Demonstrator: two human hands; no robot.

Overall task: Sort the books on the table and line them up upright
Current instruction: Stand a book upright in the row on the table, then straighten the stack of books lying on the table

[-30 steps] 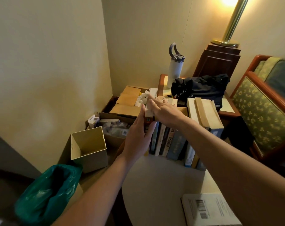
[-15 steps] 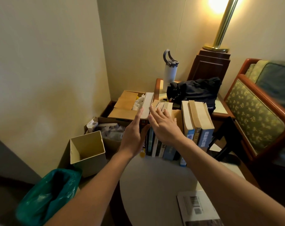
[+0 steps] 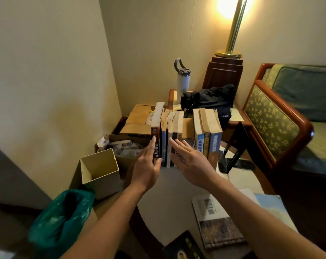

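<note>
At upright books (image 3: 179, 131), left hand (image 3: 146, 165), right hand (image 3: 190, 161) flat, fingers straight

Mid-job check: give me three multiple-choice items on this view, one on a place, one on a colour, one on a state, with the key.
1. Where does the bottle stand?
A. on the round table
B. on the side table, left of the black bag
C. inside the open box

2. What colour is the plastic bag at lower left?
A. green
B. red
C. white

3. How are the left hand and right hand at the book row?
A. both lifting a book
B. both open, fingers straight
C. both clenched in fists

Key:
1 B: the bottle stands behind the row, beside the bag.
2 A: the bag is plainly teal-green.
3 B: fingers are straight at the spines and grip nothing.
</note>
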